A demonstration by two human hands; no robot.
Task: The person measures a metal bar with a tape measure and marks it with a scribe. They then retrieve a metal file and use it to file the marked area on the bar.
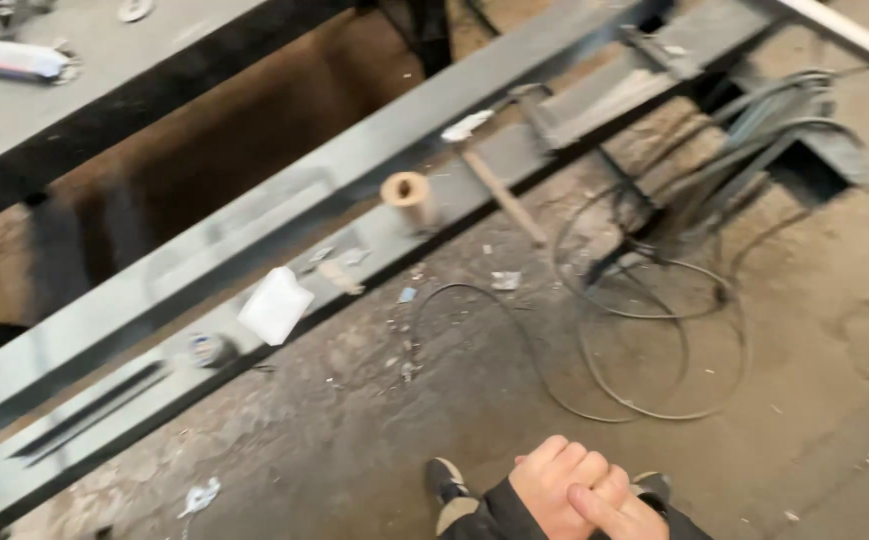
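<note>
My left hand and my right hand are pressed together at the bottom edge, just above my knees. The left hand is curled into a fist, and the right hand's fingers lie against it. Neither holds any object. Dark sleeves cover both wrists. My two dark shoes stand on the dirty concrete floor right below the hands. The nearest thing to the hands is a loop of thin black cable on the floor in front of me.
A long grey steel frame runs diagonally across the view. On it lie a hammer with a wooden handle, a tan tape roll, a white sheet and a small round tin. Thick hoses lie at the right.
</note>
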